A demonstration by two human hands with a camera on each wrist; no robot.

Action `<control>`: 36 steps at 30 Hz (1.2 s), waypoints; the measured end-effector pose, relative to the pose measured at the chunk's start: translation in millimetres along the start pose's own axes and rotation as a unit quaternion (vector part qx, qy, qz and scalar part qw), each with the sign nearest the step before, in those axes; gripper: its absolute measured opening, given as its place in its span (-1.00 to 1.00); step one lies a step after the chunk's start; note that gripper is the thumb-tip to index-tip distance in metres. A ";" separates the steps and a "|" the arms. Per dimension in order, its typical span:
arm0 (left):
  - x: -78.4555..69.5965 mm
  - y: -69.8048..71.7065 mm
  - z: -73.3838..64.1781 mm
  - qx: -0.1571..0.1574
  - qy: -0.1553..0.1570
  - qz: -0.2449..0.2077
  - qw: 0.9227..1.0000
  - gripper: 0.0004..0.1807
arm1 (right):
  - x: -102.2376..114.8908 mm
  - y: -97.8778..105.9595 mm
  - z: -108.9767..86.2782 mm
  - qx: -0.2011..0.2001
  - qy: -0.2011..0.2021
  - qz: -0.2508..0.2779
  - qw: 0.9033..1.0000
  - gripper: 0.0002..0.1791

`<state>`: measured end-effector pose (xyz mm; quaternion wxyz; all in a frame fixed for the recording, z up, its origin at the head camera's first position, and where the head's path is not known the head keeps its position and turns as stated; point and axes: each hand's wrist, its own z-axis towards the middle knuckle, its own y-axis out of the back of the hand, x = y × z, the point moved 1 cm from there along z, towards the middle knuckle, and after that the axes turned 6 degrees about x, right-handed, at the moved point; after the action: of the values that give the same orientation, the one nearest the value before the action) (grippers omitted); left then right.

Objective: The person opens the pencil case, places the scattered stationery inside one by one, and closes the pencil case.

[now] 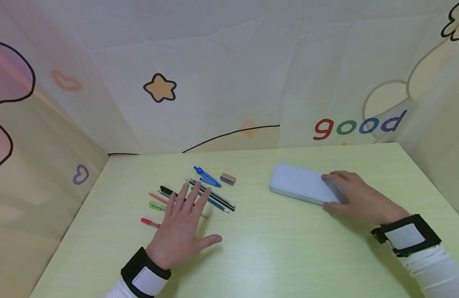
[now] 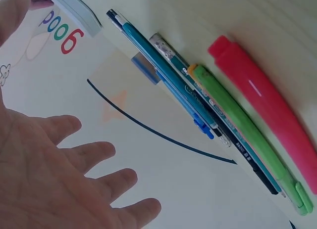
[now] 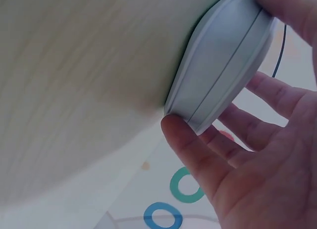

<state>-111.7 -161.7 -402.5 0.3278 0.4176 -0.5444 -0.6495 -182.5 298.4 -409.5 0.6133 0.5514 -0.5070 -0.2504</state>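
A pale blue pencil case (image 1: 298, 182) lies flat on the table, right of centre. My right hand (image 1: 358, 198) grips its right end, thumb on the near side and fingers over the far side. In the right wrist view a seam runs along the edge of the case (image 3: 223, 66). My left hand (image 1: 179, 238) is spread, palm down, above a loose group of pens and pencils and partly hides them. Around it lie a black pen (image 1: 166, 190), a green pen (image 1: 156, 205) and a red marker (image 1: 149, 222). The left wrist view shows the red marker (image 2: 267, 100) whole.
Behind the pens lie a blue drawing compass (image 1: 208, 177) and a small eraser (image 1: 228, 179) in a sleeve. Several pencils (image 1: 218, 198) point toward the case. A printed cloth (image 1: 229, 82) hangs along the table's back edge and sides.
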 end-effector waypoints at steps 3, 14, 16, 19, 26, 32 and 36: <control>-1.4 -1.3 3.9 -0.005 -0.011 -0.010 1.000 0.28 | 5.2 -2.4 0.5 0.003 0.006 -0.001 1.000 -0.05; -20.5 -6.4 30.0 0.018 -0.045 -0.066 0.997 0.25 | 29.0 -15.5 -1.8 0.006 0.048 -0.001 0.999 -0.07; -25.5 -8.0 35.8 0.023 -0.057 -0.074 0.995 0.25 | 33.6 -17.4 -1.8 0.005 0.059 -0.004 0.998 -0.08; -32.9 -11.4 45.4 0.032 -0.075 -0.080 0.993 0.26 | 39.7 -20.1 -1.9 0.004 0.073 -0.007 0.997 -0.10; -47.1 -24.3 68.4 0.070 -0.087 -0.073 0.991 0.24 | 50.6 -24.8 -2.0 0.005 0.089 -0.009 0.996 -0.10; -54.9 -32.5 81.1 0.068 -0.097 -0.064 0.991 0.11 | 55.3 -28.1 -1.5 0.010 0.094 -0.011 0.995 -0.09; -57.4 -33.9 84.6 0.063 -0.106 -0.050 0.991 0.02 | 56.0 -28.6 -0.7 0.010 0.100 -0.017 0.995 -0.08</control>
<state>-161.7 -68.0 -420.1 0.2080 0.3927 -0.5947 -0.6700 -154.5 242.6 -416.7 0.6514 0.5882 -0.4358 -0.1994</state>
